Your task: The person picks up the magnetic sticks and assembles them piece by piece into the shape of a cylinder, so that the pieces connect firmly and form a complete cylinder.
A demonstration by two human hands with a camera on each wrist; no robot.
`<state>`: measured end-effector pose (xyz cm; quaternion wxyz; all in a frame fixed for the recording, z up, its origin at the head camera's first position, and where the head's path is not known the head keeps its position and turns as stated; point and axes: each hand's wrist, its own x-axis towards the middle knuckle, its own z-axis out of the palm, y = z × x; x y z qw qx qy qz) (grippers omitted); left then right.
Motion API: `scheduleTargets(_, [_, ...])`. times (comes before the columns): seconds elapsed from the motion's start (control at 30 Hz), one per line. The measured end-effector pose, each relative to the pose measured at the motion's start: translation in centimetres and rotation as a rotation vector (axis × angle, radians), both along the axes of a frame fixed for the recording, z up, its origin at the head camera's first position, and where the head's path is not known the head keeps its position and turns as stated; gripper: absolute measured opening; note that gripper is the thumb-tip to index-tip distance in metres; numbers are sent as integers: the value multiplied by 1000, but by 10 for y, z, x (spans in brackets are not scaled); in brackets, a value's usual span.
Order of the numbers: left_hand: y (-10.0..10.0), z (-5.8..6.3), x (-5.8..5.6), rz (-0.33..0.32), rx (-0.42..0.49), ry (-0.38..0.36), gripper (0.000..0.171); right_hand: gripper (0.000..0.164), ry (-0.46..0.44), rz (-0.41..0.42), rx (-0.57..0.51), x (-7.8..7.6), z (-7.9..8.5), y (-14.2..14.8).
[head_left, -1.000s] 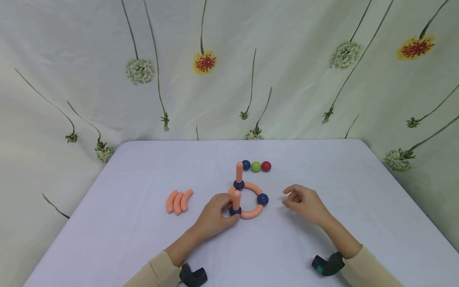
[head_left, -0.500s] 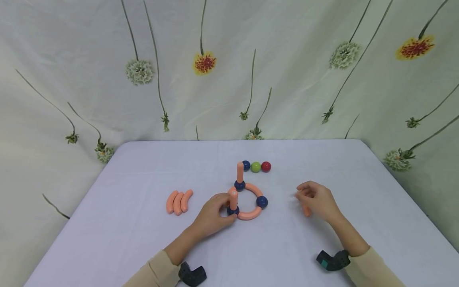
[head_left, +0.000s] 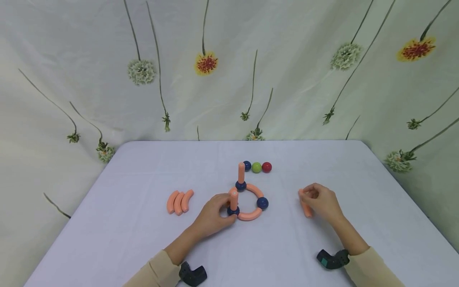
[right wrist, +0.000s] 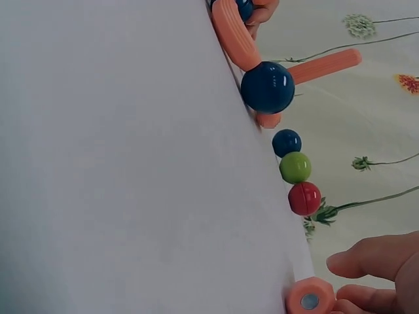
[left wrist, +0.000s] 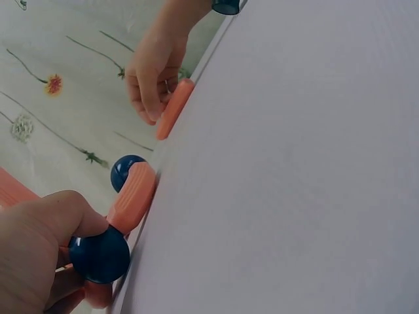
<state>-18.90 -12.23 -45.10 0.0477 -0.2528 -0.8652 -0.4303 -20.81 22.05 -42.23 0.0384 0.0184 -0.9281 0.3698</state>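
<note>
Curved salmon pieces and blue balls [head_left: 263, 203] form a ring on the table. From two of the balls rise straight salmon rods [head_left: 241, 173]. My left hand [head_left: 214, 213] grips the near-left blue ball [left wrist: 100, 254] between thumb and fingers, beside the nearer upright rod [head_left: 234, 200]; its fingertips are partly hidden. To the right, another straight salmon rod [head_left: 306, 209] lies flat. My right hand [head_left: 324, 202] is right over it, fingers loosely bent at its side. The right wrist view shows the thumb [right wrist: 370, 255] apart from the rod's magnet-tipped end [right wrist: 309, 299].
Behind the ring stand a blue ball [head_left: 247, 166], a green ball [head_left: 256, 167] and a red ball [head_left: 267, 167] in a row. Curved salmon pieces [head_left: 180, 202] lie together at the left. A flowered cloth [head_left: 294, 87] hangs behind the white table [head_left: 150, 163].
My right hand has moved right, away from the ring, and the flat rod now shows beneath it. The ring has turned slightly, its near side shifting left with my left hand.
</note>
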Motion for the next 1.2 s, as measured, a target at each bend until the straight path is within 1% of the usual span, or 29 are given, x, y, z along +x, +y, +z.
scheduleTargets(0.23, [-2, -4, 0, -3, 14, 30, 27, 30, -25, -3, -6, -2, -7, -1])
scheduleTargets(0.4, [-4, -8, -3, -7, 29, 87, 27, 34, -48, 6, -15, -5, -11, -2])
scheduleTargets(0.47, [-4, -9, -3, -13, 35, 99, 27, 35, -56, 6, -9, -6, -12, -2])
scheduleTargets(0.77, [-6, -13, -2, -19, 46, 98, 29, 33, -48, -4, 1, -5, -17, -4])
scheduleTargets(0.87, [-5, -13, -1, -21, 46, 79, 29, 32, -37, -7, -1, -3, -17, -3])
scheduleTargets(1.0, [-4, -12, -2, -24, 43, 64, 28, 31, -19, -15, -15, -1, -15, -4])
scheduleTargets(1.2, [-3, -10, -2, -30, 44, 81, 27, 28, 18, -15, -73, 2, -8, -6])
